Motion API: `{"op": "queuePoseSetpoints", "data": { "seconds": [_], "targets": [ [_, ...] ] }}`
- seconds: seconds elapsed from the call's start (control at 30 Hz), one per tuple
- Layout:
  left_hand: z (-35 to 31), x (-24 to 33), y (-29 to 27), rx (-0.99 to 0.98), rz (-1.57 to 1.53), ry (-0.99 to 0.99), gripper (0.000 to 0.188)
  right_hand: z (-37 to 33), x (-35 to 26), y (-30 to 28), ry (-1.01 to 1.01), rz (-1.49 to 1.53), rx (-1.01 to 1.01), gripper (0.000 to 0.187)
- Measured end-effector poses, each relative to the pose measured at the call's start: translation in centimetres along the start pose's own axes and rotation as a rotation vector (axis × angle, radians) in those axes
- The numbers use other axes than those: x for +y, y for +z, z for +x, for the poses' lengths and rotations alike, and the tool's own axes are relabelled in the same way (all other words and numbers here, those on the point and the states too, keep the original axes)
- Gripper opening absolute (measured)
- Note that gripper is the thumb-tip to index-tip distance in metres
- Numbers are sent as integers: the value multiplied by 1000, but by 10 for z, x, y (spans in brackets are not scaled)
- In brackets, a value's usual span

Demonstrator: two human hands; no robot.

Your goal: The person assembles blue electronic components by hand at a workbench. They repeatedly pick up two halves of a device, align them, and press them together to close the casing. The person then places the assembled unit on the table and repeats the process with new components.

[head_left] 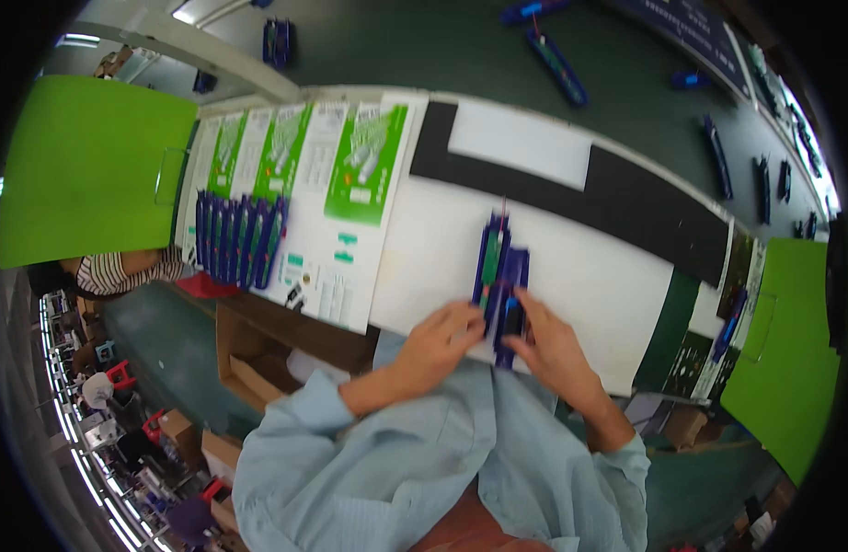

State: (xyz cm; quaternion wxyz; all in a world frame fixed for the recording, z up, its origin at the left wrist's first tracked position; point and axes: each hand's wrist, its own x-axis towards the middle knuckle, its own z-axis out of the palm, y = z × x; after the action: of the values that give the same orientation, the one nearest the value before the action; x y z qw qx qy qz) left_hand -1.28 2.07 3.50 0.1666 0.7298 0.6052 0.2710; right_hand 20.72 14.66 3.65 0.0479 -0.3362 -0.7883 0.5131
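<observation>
"Purple on my feed — a left case (491,253) and a right case (521,269), side by side on the white tabletop (424,258). What are the hands doing?"

"I see the right hand (550,345) grasping the right case near its close end, thumb and fingers around it. The left hand (442,336) has its fingertips at the left case's close end; whether they grip, I cannot tell."

"Anything farther left?"

"I've got a row of similar cases (240,241) — lying on a green-and-white printed sheet (343,285)."
</observation>
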Motion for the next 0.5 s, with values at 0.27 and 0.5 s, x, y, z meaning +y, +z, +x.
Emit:
{"op": "queuePoseSetpoints", "data": {
  "seconds": [0.27,0.5],
  "targets": [
    [180,-109,-110,-57,155,-8,19,216,-34,-128,-284,-106,-39,65],
    [304,-239,-110,316,525,42,23,449,-7,-176,-340,-263,639,43]
  ]
}}
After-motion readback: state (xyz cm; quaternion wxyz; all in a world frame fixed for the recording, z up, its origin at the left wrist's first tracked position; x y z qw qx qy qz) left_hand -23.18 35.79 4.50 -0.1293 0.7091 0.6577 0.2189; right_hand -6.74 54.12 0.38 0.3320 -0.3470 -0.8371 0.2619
